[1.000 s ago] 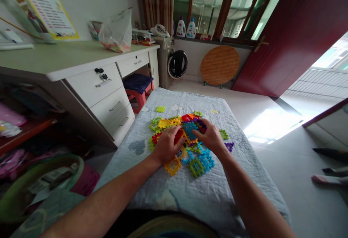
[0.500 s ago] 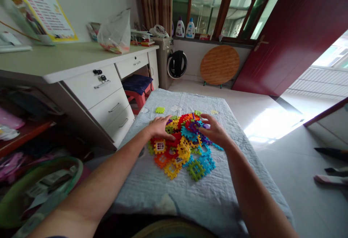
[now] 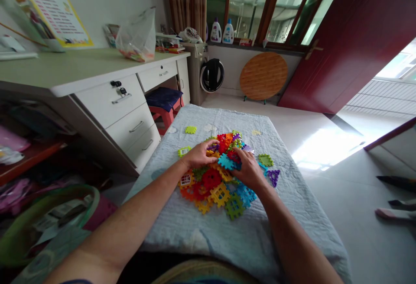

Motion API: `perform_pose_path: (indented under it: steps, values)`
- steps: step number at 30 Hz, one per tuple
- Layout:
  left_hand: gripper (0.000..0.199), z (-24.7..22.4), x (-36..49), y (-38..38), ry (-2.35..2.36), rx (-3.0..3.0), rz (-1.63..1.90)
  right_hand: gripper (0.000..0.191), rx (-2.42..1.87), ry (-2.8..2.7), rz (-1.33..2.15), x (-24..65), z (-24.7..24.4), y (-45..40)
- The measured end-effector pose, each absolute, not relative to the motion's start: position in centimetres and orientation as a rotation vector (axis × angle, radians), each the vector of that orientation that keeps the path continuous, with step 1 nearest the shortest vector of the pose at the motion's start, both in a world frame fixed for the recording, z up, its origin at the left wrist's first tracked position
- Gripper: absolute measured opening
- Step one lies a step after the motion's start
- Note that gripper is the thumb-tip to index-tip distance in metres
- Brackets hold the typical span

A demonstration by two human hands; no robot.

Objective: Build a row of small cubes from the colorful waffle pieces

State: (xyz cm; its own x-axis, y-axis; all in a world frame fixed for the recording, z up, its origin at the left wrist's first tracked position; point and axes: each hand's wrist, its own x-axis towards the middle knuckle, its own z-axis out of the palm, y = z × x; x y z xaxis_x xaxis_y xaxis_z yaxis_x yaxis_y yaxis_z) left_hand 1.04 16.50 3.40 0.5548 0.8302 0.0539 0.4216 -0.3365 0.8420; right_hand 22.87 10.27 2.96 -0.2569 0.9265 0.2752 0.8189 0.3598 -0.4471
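Observation:
A loose heap of colourful plastic interlocking building pieces (image 3: pixel 212 179) lies on the cloth-covered table (image 3: pixel 195 227). My left hand (image 3: pixel 200 155) reaches into the heap's left side, thumb and fingers apart, touching pieces. On the other side, my right hand (image 3: pixel 249 169) curls its thumb and fingers around blue and red pieces; its fingertips are partly hidden. A light-blue piece (image 3: pixel 225 161) sits on top between both hands. A yellow window piece (image 3: pixel 220 194) and a green window piece (image 3: pixel 234 206) lie at the near edge. A purple triangle (image 3: pixel 274 178) rests right of my right hand.
Separate green pieces lie around the heap, including a solid green square (image 3: pixel 190 130) and a green frame (image 3: pixel 265 159). A white desk with drawers (image 3: pixel 130 115) and a stool (image 3: pixel 165 100) stand left. A basket (image 3: pixel 89 210) is near left.
My right hand has moved inward and down, and my left hand slightly right, bringing them closer together. The heap has shifted; a purple triangle and a green frame now show at the right.

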Motion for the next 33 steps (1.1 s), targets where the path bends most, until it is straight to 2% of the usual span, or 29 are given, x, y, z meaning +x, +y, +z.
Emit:
perform_pose_path:
  steps: [3,6,8,10,13,16,21,23,26,28,33]
  values:
    - [0.05,3.1,1.6,16.0,0.977,1.863,0.779,0.052,-1.441,-2.048,0.343,22.8,3.5,10.9]
    - [0.046,3.3,1.3,15.8,0.985,1.777,0.921,0.034,-1.519,-1.932,0.416,22.3,4.6,11.9]
    - [0.048,3.8,0.7,15.4,1.026,1.783,0.956,0.032,-1.598,-1.905,0.442,21.6,5.6,12.6]
    - [0.051,4.3,-0.3,14.8,1.112,1.848,0.951,0.04,-1.602,-1.959,0.474,20.9,6.6,13.4]
    - [0.065,5.0,-2.2,13.7,1.263,2.014,0.867,0.047,-1.498,-2.076,0.588,20.7,7.9,14.8]
    - [0.09,5.2,-4.2,12.4,1.412,2.162,0.691,0.044,-1.47,-2.091,0.702,21.9,8.5,16.5]
    - [0.121,4.1,-6.3,9.9,1.492,2.221,0.387,0.036,-1.716,-2.04,0.527,23.9,7.5,19.2]
    - [0.126,3.2,-6.3,9.1,1.477,2.227,0.317,0.042,-1.611,-2.241,0.496,23.8,6.6,19.4]
    - [0.126,1.9,-5.8,8.5,1.468,2.251,0.283,0.072,-1.311,-2.509,0.456,22.7,5.3,19.2]
    - [0.125,1.4,-5.5,8.6,1.439,2.275,0.331,0.083,-1.232,-2.568,0.465,21.7,4.8,18.9]
    - [0.109,0.9,-5.1,9.4,1.341,2.287,0.507,0.082,-1.161,-2.538,0.593,19.3,4.7,17.9]
